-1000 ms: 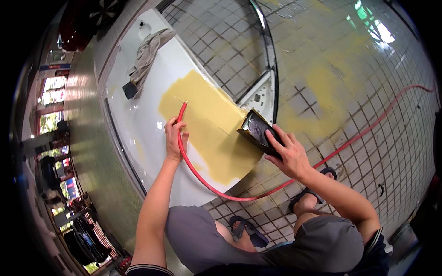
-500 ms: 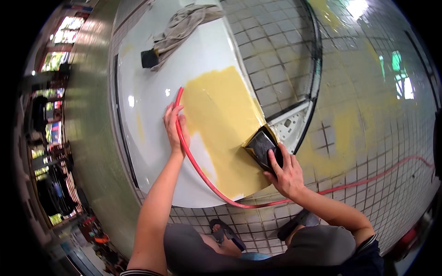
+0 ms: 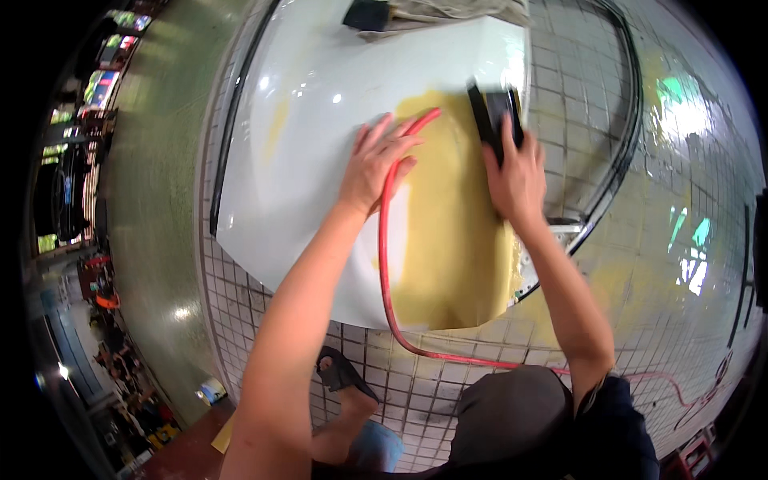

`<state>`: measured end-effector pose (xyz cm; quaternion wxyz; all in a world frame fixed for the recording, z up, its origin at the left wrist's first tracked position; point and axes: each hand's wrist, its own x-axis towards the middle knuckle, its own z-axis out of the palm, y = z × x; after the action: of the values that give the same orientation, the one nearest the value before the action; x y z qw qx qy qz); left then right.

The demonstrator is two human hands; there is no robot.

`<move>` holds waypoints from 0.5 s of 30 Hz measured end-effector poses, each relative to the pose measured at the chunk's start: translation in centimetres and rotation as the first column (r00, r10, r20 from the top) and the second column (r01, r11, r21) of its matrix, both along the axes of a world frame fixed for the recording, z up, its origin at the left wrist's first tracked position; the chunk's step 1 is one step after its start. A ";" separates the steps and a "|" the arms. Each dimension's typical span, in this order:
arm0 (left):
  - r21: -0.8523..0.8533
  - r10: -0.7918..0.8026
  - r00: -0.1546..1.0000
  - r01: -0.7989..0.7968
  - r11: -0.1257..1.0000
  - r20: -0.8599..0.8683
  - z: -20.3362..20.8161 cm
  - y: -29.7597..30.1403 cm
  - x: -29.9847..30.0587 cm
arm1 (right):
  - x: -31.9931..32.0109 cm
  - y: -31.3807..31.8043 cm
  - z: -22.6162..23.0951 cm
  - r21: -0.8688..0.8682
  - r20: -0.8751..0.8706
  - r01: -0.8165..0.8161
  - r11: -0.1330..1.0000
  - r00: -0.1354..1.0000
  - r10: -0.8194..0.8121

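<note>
A white car door panel (image 3: 308, 184) lies flat before me, with a broad yellow filler patch (image 3: 448, 248) along its right part. My left hand (image 3: 379, 166) grips a red hose (image 3: 384, 268), whose open end points over the far part of the patch. My right hand (image 3: 520, 174) holds a black sanding block (image 3: 498, 116) against the far right edge of the yellow area. The block is blurred by motion, and the palm hides its near end.
A crumpled grey cloth (image 3: 456, 10) and a small black block (image 3: 368, 14) rest at the panel's far end. The door's dark window frame (image 3: 628, 152) curves to the right. Yellow-stained floor tiles (image 3: 612, 280) surround it. The hose trails rightward past my knee.
My right hand has slid the sanding block from the patch's near right edge to its far right. The hose end has shifted right, over the patch. The whole view has shifted too.
</note>
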<state>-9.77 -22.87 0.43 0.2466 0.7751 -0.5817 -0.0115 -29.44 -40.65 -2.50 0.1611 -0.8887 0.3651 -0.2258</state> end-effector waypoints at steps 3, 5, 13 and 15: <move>0.000 0.050 0.999 -0.050 0.999 -0.016 0.4 -0.2 0.4 | -9.2 7.8 -0.7 0.023 -0.138 -0.179 0.984 0.974 0.180; -0.021 0.095 0.995 -0.095 0.995 -0.021 -0.1 0.0 0.0 | -9.4 6.7 -1.0 0.008 -0.137 -0.187 0.982 0.973 0.187; -0.030 0.120 0.990 -0.122 0.992 -0.077 -1.4 -0.8 1.1 | 1.1 -3.0 -1.7 -0.126 -0.161 0.056 0.990 0.984 -0.076; -0.074 0.131 0.989 -0.135 0.988 -0.065 -1.5 -0.4 1.3 | -3.9 3.8 -2.0 -0.087 -0.149 -0.053 0.995 0.988 0.040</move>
<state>-8.46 -23.23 -1.11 0.2944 0.8011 -0.5211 0.0047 -33.33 -36.85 -4.50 0.0984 -0.9175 0.3447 -0.1723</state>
